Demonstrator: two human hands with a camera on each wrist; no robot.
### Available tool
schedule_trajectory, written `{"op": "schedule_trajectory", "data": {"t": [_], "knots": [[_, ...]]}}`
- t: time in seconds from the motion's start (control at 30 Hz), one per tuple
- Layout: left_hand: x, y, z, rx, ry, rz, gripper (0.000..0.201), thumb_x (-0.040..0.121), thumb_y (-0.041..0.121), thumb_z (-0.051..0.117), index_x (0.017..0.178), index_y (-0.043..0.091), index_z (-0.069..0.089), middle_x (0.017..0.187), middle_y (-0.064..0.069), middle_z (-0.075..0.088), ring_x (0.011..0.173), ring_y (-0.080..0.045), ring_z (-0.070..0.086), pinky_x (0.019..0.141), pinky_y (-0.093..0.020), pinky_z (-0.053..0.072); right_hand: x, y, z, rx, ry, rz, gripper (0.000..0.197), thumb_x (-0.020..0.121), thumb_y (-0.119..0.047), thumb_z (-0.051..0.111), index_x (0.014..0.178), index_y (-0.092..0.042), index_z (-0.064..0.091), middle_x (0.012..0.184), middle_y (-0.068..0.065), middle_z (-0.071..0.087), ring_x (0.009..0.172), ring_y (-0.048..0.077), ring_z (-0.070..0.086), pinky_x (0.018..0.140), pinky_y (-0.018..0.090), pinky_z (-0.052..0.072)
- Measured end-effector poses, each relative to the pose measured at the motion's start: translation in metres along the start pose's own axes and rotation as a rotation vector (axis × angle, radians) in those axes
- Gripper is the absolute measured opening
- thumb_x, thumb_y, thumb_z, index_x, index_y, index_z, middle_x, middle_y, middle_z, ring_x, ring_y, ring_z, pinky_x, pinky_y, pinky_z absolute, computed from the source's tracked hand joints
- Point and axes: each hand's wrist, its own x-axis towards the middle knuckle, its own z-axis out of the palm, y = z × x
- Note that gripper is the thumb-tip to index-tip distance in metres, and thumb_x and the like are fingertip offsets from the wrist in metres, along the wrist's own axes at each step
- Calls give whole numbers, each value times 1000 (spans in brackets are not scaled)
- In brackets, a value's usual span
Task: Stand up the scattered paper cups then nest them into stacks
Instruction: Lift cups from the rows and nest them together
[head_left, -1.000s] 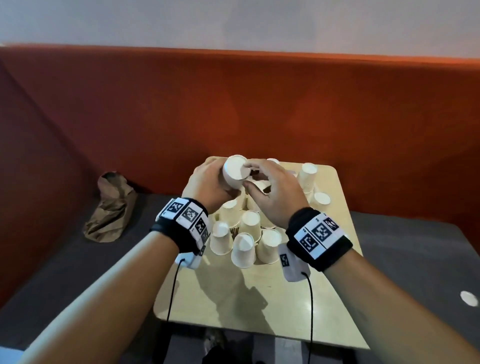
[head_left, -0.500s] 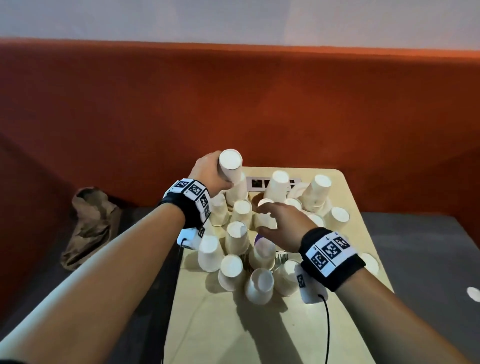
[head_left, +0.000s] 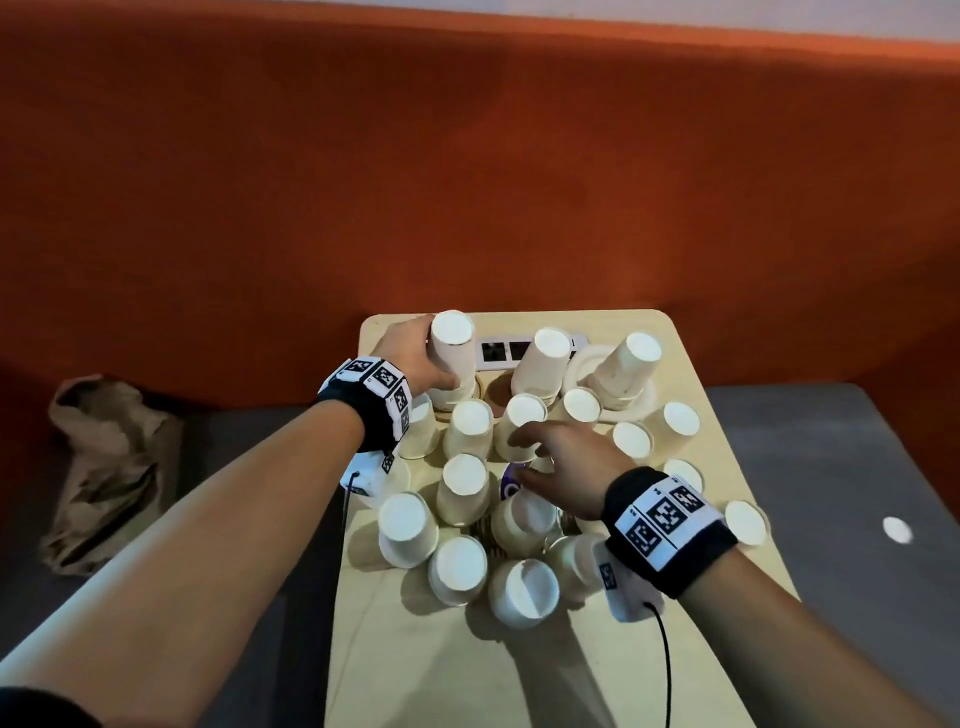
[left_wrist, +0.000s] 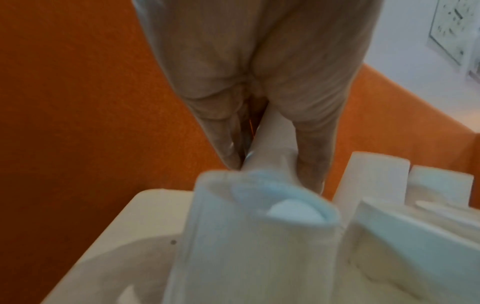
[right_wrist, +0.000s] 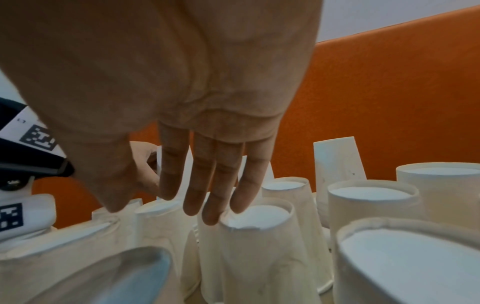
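Observation:
Several white paper cups stand upside down, crowded on the small pale table (head_left: 519, 665). My left hand (head_left: 415, 358) grips a tall nested cup stack (head_left: 453, 353) at the table's back left corner. In the left wrist view the fingers (left_wrist: 309, 131) curl round that stack (left_wrist: 275, 133). My right hand (head_left: 550, 452) hovers over the middle of the cluster, fingers straight. In the right wrist view its fingertips (right_wrist: 215, 207) touch the upturned base of one cup (right_wrist: 257, 232). Two more stacks (head_left: 540, 364) (head_left: 626, 369) stand at the back.
An orange backrest (head_left: 467, 182) rises close behind the table. A crumpled brown paper bag (head_left: 104, 467) lies on the grey seat to the left. A white strip with black squares (head_left: 506, 351) sits at the back edge. Something purple (head_left: 511, 480) shows among the cups.
Both hands held a cup stack in the air; my left hand has brought it down to the back left corner. My right hand let go and moved over the middle cups.

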Motion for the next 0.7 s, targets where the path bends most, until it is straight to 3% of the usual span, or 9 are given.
{"op": "schedule_trajectory", "data": {"t": [0.2, 0.33, 0.43, 0.57, 0.63, 0.7], "knots": [[7, 0, 4, 125, -86, -6, 69, 52, 19, 93, 114, 19, 64, 112, -2, 69, 103, -25, 62, 91, -38, 50, 2, -2, 2, 1, 2, -5, 39, 92, -39, 63, 129, -27, 58, 129, -5, 63, 114, 15, 61, 85, 26, 45], [5, 4, 2, 283, -202, -19, 54, 58, 17, 89, 107, 17, 66, 107, -6, 70, 101, -29, 64, 88, -41, 53, 0, -2, 0, 23, 15, -13, 38, 92, -40, 63, 128, -28, 59, 128, -5, 64, 113, 15, 61, 85, 27, 47], [0, 8, -2, 317, -190, -11, 65, 59, 16, 87, 118, 16, 61, 115, -8, 68, 105, -30, 61, 89, -42, 53, -4, 0, -3, 27, 27, -16, 38, 92, -40, 63, 128, -28, 59, 128, -6, 63, 113, 14, 60, 87, 28, 48], [-7, 15, -14, 358, -140, -19, 100, 65, 21, 87, 149, 11, 33, 133, -10, 58, 120, -28, 55, 96, -39, 50, -11, 2, -5, 35, 48, -36, 37, 92, -40, 64, 127, -29, 60, 125, -6, 64, 111, 13, 60, 85, 27, 48], [-14, 21, -22, 356, -124, -14, 107, 65, 26, 88, 152, 13, 26, 138, -5, 56, 121, -26, 56, 96, -38, 50, -16, 3, -7, 42, 62, -55, 36, 92, -39, 64, 126, -29, 61, 124, -6, 65, 110, 14, 61, 85, 28, 49], [-20, 28, -28, 365, -101, 1, 100, 65, 32, 87, 147, 14, 32, 136, -2, 57, 117, -25, 58, 94, -42, 52, -21, 4, -7, 49, 83, -70, 35, 92, -38, 64, 126, -29, 62, 123, -6, 66, 109, 13, 62, 84, 28, 49]]}}
